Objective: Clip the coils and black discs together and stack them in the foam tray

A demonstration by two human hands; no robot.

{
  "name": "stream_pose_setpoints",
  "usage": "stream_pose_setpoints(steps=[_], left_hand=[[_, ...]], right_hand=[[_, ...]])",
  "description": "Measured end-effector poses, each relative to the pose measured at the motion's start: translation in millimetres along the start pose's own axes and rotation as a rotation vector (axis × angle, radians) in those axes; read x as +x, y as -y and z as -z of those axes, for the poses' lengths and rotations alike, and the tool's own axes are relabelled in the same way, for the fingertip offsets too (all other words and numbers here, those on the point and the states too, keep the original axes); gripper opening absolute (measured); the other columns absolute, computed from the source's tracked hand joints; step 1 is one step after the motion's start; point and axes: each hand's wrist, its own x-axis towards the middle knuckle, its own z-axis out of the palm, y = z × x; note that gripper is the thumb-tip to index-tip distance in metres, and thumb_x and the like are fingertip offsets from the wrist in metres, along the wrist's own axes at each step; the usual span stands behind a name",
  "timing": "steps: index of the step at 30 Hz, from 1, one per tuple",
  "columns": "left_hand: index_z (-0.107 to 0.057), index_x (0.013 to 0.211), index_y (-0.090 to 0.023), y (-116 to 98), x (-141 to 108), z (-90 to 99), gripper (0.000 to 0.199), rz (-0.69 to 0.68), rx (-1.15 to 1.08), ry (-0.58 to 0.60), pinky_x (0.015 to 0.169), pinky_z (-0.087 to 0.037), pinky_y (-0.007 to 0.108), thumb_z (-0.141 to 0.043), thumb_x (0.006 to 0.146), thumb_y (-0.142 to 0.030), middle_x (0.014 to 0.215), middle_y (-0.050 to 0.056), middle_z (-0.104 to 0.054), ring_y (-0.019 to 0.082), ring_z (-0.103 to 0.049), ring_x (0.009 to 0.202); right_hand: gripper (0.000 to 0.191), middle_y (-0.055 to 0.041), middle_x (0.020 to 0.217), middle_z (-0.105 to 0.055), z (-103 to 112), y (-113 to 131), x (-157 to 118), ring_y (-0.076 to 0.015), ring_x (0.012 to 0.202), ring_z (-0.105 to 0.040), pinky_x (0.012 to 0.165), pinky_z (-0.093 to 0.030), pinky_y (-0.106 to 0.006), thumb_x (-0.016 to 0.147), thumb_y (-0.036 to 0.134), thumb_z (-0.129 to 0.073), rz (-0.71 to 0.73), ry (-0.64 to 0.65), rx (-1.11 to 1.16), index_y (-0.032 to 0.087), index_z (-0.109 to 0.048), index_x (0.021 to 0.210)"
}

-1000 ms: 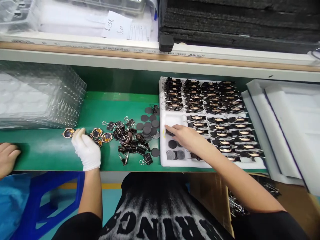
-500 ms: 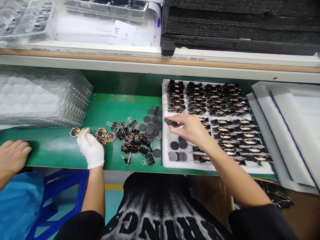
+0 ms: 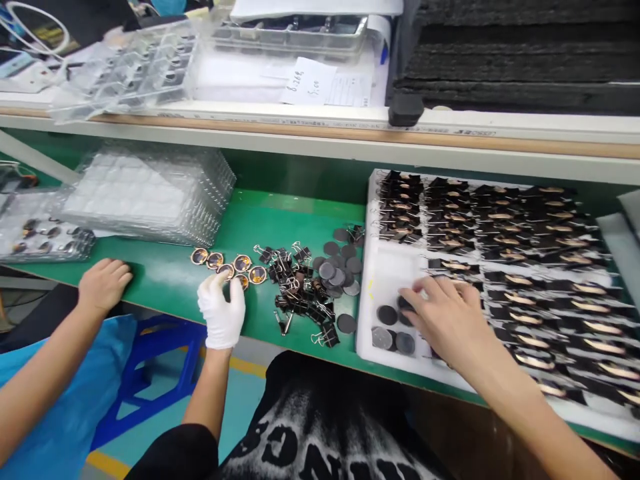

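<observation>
The right hand (image 3: 447,323) has moved down the foam tray (image 3: 395,263) to the dark discs (image 3: 387,315) inside; its fingers are bent, grip unclear. Well left of the tray, the gloved left hand (image 3: 221,313), fingers half parted, meets gold-rimmed pieces (image 3: 243,263), hold unclear.

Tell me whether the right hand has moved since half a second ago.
Yes: against the white tray, the right hand has shifted rightward and nearer the wearer.
</observation>
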Motion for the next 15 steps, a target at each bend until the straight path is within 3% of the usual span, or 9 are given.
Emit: stream_pose_setpoints(steps=[2, 5, 8, 11, 15], left_hand=[[-0.068, 0.123, -0.014, -3.5, -2.0, 4.0, 0.042, -0.034, 0.079, 0.068, 0.101, -0.049, 0.044, -0.064, 0.095, -0.045, 0.118, 0.018, -0.065, 0.031, -0.060, 0.116], [-0.067, 0.132, -0.020, -11.1, 6.6, 7.8, 0.056, -0.115, 0.218, 0.298, 0.093, -0.047, 0.044, -0.069, 0.089, -0.056, 0.122, 0.016, -0.064, 0.033, -0.061, 0.110], [-0.064, 0.138, -0.030, -16.5, 25.6, 10.3, 0.058, -0.199, 0.293, 0.488, 0.094, -0.042, 0.047, -0.069, 0.088, -0.058, 0.131, 0.014, -0.060, 0.036, -0.057, 0.116], [-0.068, 0.130, -0.035, -16.9, 46.5, 9.9, 0.048, -0.299, 0.277, 0.591, 0.099, -0.037, 0.050, -0.073, 0.086, -0.055, 0.136, 0.012, -0.058, 0.037, -0.052, 0.124], [-0.072, 0.111, -0.024, -15.2, 61.0, 3.1, 0.045, -0.362, 0.216, 0.619, 0.100, -0.037, 0.050, -0.082, 0.077, -0.053, 0.126, 0.014, -0.062, 0.036, -0.054, 0.118]], right_hand=[[0.012, -0.0132, 0.101, -0.069, -9.0, -4.6, -17.3, -0.0330, 0.095, -0.061, 0.081, -0.037, -0.048, 0.095, 0.014, -0.062, -0.003, -0.021, 0.005, 0.019, -0.073, 0.093], [0.023, -0.0121, 0.105, -0.069, -22.4, -5.9, -27.7, -0.0303, 0.095, -0.061, 0.081, -0.034, -0.047, 0.102, 0.016, -0.052, 0.029, -0.081, 0.075, 0.020, -0.072, 0.092], [0.028, -0.0110, 0.103, -0.070, -26.6, -8.6, -27.3, -0.0290, 0.093, -0.060, 0.082, -0.033, -0.046, 0.106, 0.017, -0.043, 0.098, -0.097, 0.130, 0.019, -0.068, 0.095], [0.029, -0.0084, 0.098, -0.070, -24.3, -14.2, -25.2, -0.0277, 0.092, -0.061, 0.081, -0.033, -0.045, 0.108, 0.020, -0.039, 0.158, -0.106, 0.212, 0.020, -0.063, 0.093], [0.020, -0.0090, 0.108, -0.069, -16.6, -17.9, -23.5, -0.0289, 0.099, -0.062, 0.083, -0.038, -0.042, 0.108, 0.030, -0.045, 0.160, -0.143, 0.326, 0.021, -0.059, 0.097]])
